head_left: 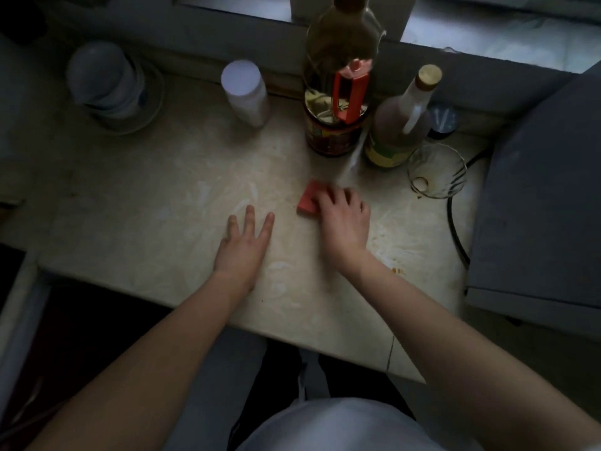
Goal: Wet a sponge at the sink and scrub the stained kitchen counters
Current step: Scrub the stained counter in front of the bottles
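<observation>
Red sponge (pixel 307 203) under my right hand (pixel 344 219) on the pale, streaked counter (pixel 146 206).
I am curling my right fingers over the sponge and pressing it down mid-counter, in front of the tall oil bottle (pixel 335 92). My left hand (pixel 244 245) is lying flat on the counter nearby, fingers straight, holding nothing. A glass bowl (pixel 435 172) is sitting further right.
</observation>
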Motion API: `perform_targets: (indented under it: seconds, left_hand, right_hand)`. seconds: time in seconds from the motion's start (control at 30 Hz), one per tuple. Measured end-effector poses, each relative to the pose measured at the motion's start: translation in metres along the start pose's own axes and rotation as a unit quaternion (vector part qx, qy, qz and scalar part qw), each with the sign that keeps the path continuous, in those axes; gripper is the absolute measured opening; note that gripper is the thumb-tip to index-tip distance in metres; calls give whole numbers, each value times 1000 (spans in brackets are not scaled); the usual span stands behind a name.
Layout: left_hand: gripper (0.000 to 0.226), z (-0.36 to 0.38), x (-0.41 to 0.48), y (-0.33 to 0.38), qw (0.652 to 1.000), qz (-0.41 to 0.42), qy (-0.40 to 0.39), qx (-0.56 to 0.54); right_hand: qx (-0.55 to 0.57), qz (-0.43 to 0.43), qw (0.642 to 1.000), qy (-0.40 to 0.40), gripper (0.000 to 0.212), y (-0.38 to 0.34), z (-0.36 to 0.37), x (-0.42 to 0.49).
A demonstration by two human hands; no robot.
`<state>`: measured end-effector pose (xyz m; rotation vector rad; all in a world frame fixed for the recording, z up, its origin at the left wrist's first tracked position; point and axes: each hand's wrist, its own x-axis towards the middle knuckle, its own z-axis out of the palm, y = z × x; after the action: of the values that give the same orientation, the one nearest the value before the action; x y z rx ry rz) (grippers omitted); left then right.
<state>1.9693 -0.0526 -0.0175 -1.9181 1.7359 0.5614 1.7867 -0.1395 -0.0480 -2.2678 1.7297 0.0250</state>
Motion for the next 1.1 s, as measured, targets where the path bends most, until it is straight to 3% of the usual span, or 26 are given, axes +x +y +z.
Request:
perform_targets:
  seconds: [0.3, 0.53, 0.6, 0.67, 0.8, 1.1]
  left_hand:
    - [148, -1, -1, 0, 1000, 3, -5, 19]
    - [140, 3, -4, 0, 1000, -6, 22, -12]
    - [128, 8, -8, 3, 998, -24, 48, -25]
    - [102, 14, -13, 8, 995, -41, 83, -37]
    - [58, 28, -33, 13, 989, -12, 136, -54]
    - [45, 47, -75, 30, 987, 0, 132, -94]
  right_hand:
    - [8, -6, 1000, 9, 31, 15, -1, 15]
    - [20, -60, 998, 5, 26, 17, 15, -61]
    - [12, -76, 997, 3, 26, 17, 18, -87]
    - [14, -90, 996, -4, 25, 18, 20, -105]
    - [20, -110, 993, -22, 39, 18, 20, -138]
    - [8, -152, 986, -71, 30, 22, 23, -195]
